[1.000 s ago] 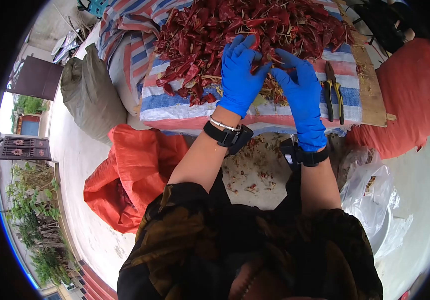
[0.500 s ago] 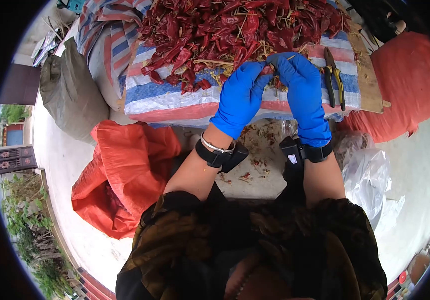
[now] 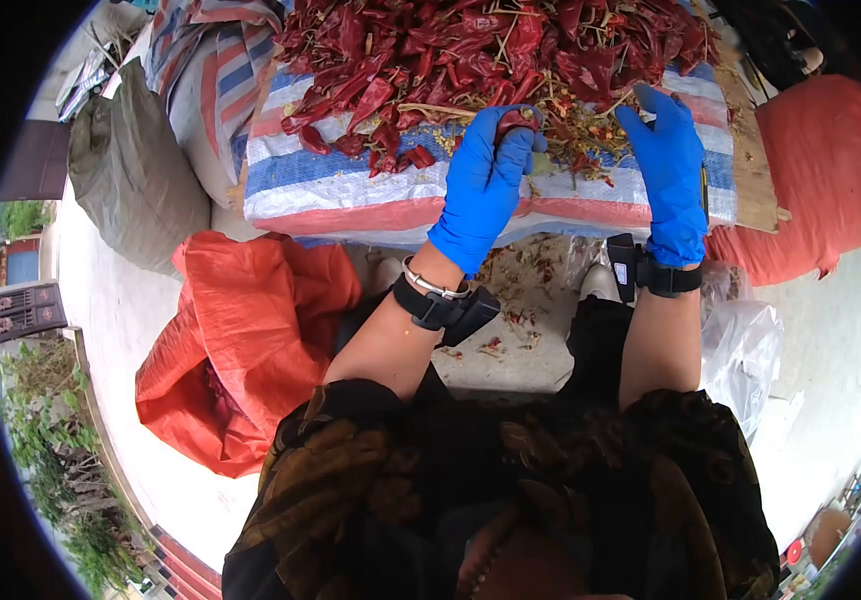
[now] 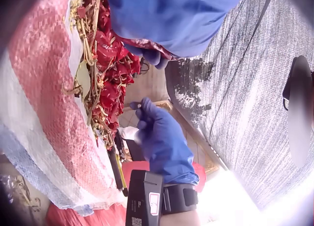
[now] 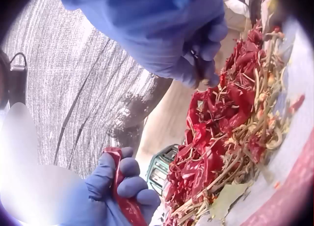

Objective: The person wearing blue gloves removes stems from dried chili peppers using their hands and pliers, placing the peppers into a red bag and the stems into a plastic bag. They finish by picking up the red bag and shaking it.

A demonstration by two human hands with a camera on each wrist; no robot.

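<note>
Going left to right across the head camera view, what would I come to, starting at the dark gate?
Dark gate, grey-green sack, blue-gloved left hand gripping a dried red pepper, blue-gloved right hand, large red sack.

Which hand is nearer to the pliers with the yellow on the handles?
Right. The right hand largely hides the pliers in the head view; the left hand is farther off, holding a red pepper.
</note>
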